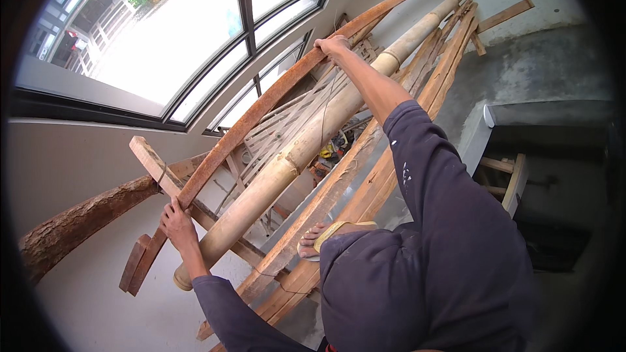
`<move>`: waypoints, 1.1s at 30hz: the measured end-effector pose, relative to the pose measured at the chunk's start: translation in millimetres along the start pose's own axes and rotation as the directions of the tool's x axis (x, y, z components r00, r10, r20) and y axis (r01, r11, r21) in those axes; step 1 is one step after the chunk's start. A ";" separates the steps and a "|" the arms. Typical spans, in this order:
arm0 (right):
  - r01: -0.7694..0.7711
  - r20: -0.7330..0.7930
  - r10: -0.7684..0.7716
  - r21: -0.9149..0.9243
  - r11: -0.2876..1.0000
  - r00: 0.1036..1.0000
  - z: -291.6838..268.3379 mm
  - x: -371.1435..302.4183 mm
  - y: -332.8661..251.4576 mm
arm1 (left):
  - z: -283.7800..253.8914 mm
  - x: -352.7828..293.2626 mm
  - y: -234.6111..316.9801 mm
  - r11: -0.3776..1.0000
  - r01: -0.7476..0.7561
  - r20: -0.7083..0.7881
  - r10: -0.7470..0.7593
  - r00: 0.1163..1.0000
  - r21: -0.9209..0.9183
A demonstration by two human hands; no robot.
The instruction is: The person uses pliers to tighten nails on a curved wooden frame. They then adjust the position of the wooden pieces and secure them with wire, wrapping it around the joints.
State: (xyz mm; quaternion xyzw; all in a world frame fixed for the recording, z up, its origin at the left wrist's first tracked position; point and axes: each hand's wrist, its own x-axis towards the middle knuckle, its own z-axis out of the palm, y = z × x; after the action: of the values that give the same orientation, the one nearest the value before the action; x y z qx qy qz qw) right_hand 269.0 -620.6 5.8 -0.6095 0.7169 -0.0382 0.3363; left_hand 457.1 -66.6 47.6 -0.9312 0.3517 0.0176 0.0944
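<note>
A long reddish-brown beam (251, 117) slants from the lower left to the upper right, bowed by the lens. My left hand (180, 223) is closed over its near part, beside the end of a pale wooden crosspiece (153, 161). Farther along, my right hand (334, 47) grips the same beam with the arm stretched out; its fingertips are partly hidden behind the edge. Just right of the beam, a thick bamboo pole (287, 160) runs alongside it, passing under my right forearm.
My foot in a yellow flip-flop (329, 231) stands on rough wooden planks (375, 195). Tools and scrap (332, 150) lie far below, seen through gaps. A bark-covered log (85, 218) juts out left. Black-framed windows (242, 13) line the wall; a dark opening (554, 189) is at right.
</note>
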 end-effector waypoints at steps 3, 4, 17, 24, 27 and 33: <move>-0.002 -0.011 0.001 -0.026 1.000 1.000 18.9 -15.8 -22.0 | -1.1 -3.0 -14.8 0.997 0.069 0.075 -0.066 0.995 -0.038; -0.041 -0.010 0.041 -0.006 0.999 0.999 4.0 -28.9 -18.2 | 9.1 -3.1 -7.7 0.996 0.058 0.045 -0.055 0.997 -0.067; 0.756 0.525 -0.588 -0.180 0.630 0.615 -89.1 -177.8 50.3 | -4.0 -113.2 -17.7 0.867 0.153 -0.089 -0.220 0.971 -0.474; 0.911 0.975 -0.192 -0.025 0.412 0.114 -62.6 -295.4 111.3 | -7.4 -155.3 -8.9 0.960 0.103 -0.036 -0.116 0.993 -0.261; 0.918 0.992 -0.129 0.040 0.394 0.012 -46.6 -318.3 107.7 | 2.4 -144.2 -19.6 0.978 0.077 -0.012 -0.081 0.997 -0.191; 0.941 0.988 -0.152 0.079 0.328 -0.030 -27.2 -318.7 110.6 | 17.3 -134.2 -33.2 0.985 -0.015 0.004 0.016 1.000 -0.174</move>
State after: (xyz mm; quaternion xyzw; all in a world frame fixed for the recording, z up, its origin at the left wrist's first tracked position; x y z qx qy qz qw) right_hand 170.6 -315.4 114.1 -0.8332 -0.0223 0.4164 0.3632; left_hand 378.6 48.6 49.4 -0.9331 0.3556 0.0517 0.0136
